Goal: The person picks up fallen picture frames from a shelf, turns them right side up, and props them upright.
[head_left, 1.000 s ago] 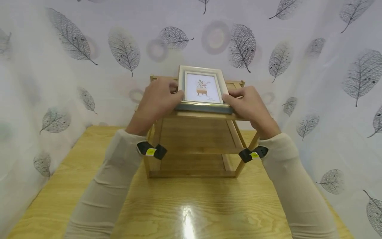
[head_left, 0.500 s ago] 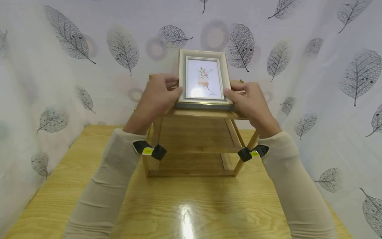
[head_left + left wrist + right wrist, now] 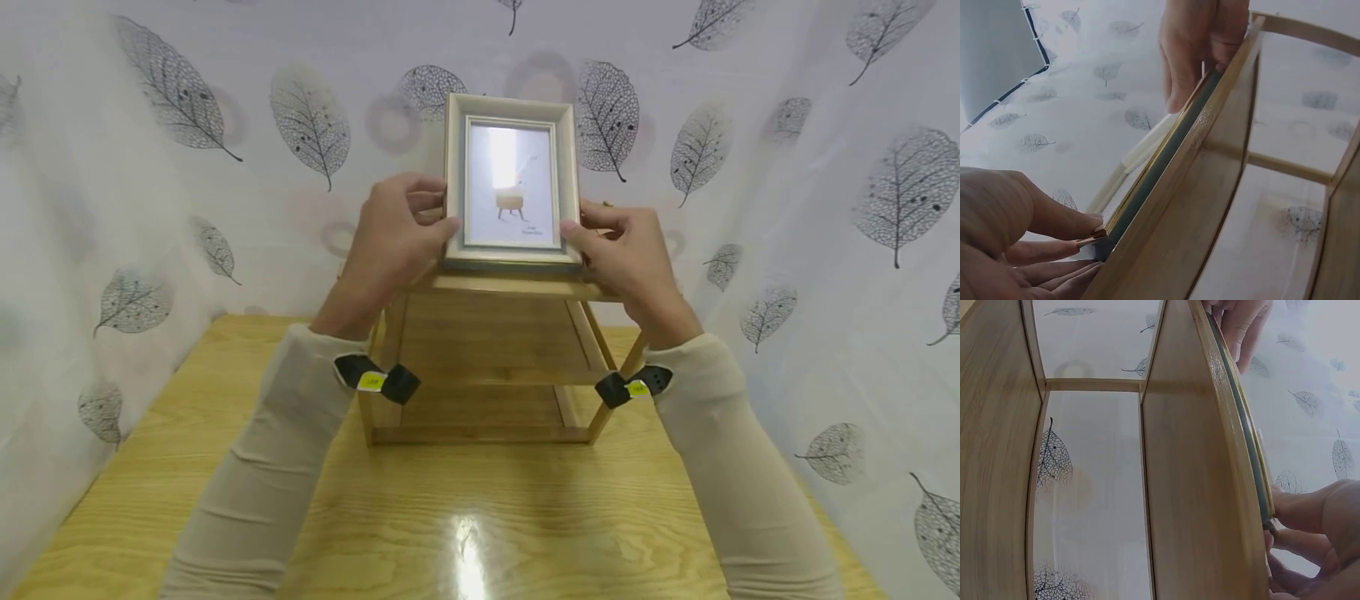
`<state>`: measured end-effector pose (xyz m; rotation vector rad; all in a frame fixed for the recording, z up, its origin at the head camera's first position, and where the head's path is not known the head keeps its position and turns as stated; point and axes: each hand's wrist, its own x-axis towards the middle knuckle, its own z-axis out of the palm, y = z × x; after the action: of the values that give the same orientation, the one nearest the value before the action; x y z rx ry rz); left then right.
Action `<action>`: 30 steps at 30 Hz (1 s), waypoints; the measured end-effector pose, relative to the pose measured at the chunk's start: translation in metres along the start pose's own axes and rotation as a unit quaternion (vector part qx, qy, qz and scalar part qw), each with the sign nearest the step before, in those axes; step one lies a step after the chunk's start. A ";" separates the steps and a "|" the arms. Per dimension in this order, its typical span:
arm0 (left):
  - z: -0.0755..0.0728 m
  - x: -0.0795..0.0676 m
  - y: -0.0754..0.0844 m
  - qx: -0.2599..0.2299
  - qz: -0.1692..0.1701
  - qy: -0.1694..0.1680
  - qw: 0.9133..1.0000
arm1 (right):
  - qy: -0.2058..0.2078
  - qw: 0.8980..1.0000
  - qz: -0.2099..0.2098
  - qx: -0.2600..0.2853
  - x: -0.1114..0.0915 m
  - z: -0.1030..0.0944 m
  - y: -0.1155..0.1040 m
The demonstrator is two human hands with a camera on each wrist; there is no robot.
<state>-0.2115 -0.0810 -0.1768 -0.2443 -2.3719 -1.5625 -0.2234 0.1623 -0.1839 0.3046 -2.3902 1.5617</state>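
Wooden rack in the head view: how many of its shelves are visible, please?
3: the top shelf, mostly hidden behind the picture frame; the middle shelf below it; the bottom shelf, nearest the table.

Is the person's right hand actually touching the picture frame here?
Touching. The head view shows the right hand with its thumb pressed onto the front border of the picture frame.

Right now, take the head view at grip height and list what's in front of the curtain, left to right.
Left grip → frame → right grip.
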 end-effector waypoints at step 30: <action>-0.003 -0.003 0.008 -0.021 0.021 -0.003 1.000 | 0.053 0.995 -0.043 0.073 0.000 0.003 0.002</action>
<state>-0.2063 -0.0809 -0.1700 -0.3071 -2.3242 -1.5953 -0.2250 0.1601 -0.1870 0.3402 -2.1594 1.6727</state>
